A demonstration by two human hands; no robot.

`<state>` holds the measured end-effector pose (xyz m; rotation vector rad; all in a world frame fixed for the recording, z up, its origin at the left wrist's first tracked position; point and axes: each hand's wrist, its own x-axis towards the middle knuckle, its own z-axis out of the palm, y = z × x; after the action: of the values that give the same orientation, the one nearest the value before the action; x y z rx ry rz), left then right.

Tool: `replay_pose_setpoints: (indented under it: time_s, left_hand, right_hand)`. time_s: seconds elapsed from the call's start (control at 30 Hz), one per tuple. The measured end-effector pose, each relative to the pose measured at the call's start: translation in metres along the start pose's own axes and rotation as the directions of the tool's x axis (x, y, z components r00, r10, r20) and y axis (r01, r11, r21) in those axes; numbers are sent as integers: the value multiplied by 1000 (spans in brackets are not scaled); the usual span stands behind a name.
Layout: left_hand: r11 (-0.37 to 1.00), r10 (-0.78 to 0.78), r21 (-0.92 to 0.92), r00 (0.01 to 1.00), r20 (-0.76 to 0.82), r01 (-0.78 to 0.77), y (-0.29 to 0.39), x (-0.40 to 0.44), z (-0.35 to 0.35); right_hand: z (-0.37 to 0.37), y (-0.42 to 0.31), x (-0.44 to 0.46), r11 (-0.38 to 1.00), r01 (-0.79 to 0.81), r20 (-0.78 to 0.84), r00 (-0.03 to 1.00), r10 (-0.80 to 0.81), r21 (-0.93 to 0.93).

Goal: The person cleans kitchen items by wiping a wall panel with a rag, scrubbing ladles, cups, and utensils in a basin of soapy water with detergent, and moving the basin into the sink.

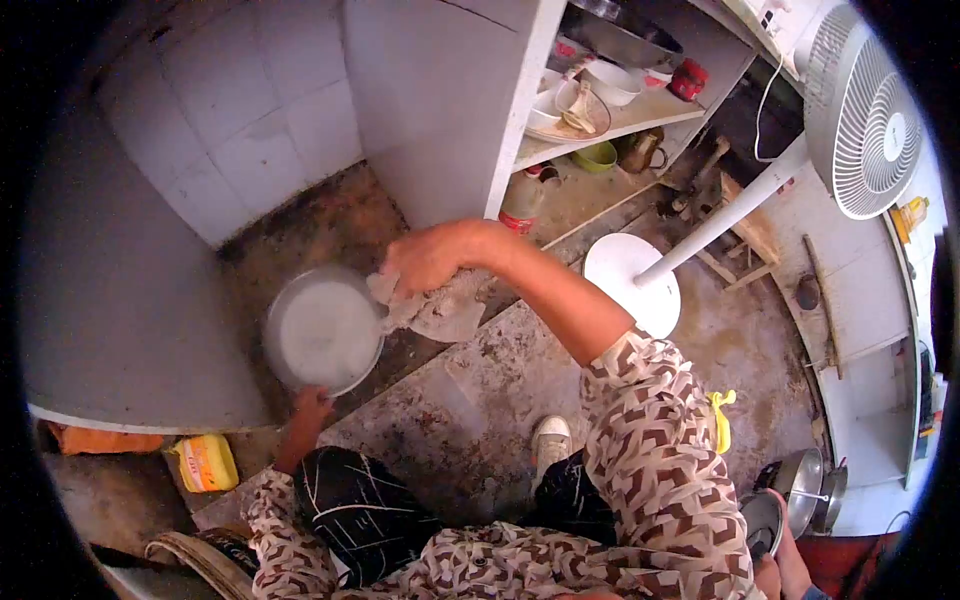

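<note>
A round metal basin [328, 335] with cloudy whitish liquid stands on the dirty floor in the corner between tiled walls. At its lower rim is my left hand [313, 402], fingers closed on the edge. My right hand [415, 262] is at the basin's upper right side, its fingers wrapped round a pale wet cloth [450, 308] that hangs down over the floor beside the basin.
Shelves with bowls [612, 82] rise at the top. A white fan [870, 120] stands on a round base [632, 285] to the right. A yellow container [207, 462] lies lower left. Another person's hand [790, 555] is near metal pans [800, 480] at the lower right.
</note>
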<state>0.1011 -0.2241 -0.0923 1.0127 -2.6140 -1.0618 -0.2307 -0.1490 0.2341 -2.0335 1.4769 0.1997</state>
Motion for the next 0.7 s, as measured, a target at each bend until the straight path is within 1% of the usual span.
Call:
replay_pose_setpoints:
  time_s: [0.03,0.07,0.13,0.17,0.23,0.27,0.3,0.33,0.37,0.4,0.43,0.47,0.5,0.53,0.57,0.67,0.7]
  left_hand:
    - [995,90,31,996,2,-90,-31,-4,6]
    - [982,176,61,984,11,-176,-52,-12,8]
    - [969,238,68,971,30,-239,-57,-24,-2]
    - [961,268,67,963,37,-270,-60,-29,-4]
    - [977,136,-180,984,118,-114,-91,-36,5]
    - [955,77,-295,982,171,-23,-111,-39,10]
    - [786,-177,-532,938,298,317,-134,-39,22]
    - [461,-350,-665,809,471,587,-159,-33,32]
    - [46,-424,-671,622,658,740,-171,-32,36]
    - [420,-368,-576,711,599,702,-154,-34,29]
    - [732,-283,-396,777,562,554,-111,-33,14]
    - [751,-298,-369,780,550,548,-109,-33,20]
    - [769,-314,-340,782,538,542,-108,-32,26]
    - [523,-440,-497,719,538,692,-133,-29,59]
    - [232,-542,-618,627,560,751,-144,-22,78]
    - [415,-596,-322,522,610,851,-86,-12,54]
    - [472,-602,-263,525,601,842,-66,-4,53]
  right_hand:
    - [4,-2,-1,999,7,-6,1000,-7,37]
    - [7,-3,-2,999,46,25,999,-47,20]
    - [10,-1,-10,992,126,89,988,-123,-26]
    - [13,2,-14,992,122,85,988,-125,36]
    - [23,12,-26,980,121,80,988,-135,161]
    - [33,23,-31,977,138,55,987,-148,161]
    - [41,31,-37,979,97,70,991,-110,177]
    - [44,37,-44,981,51,83,994,-68,187]
    - [49,45,-53,980,15,94,995,-34,197]
    - [59,57,-60,977,-13,72,997,-2,213]
    - [73,72,-67,972,-38,47,999,28,232]
    - [84,83,-75,965,-70,27,997,65,253]
    - [93,88,-84,964,-111,-54,990,128,242]
    - [100,92,-95,960,-156,-136,972,191,233]
    - [105,102,-111,952,-201,-224,941,253,230]
    - [107,121,-134,840,-264,-122,925,359,474]
    - [108,125,-141,788,-278,-91,917,387,549]
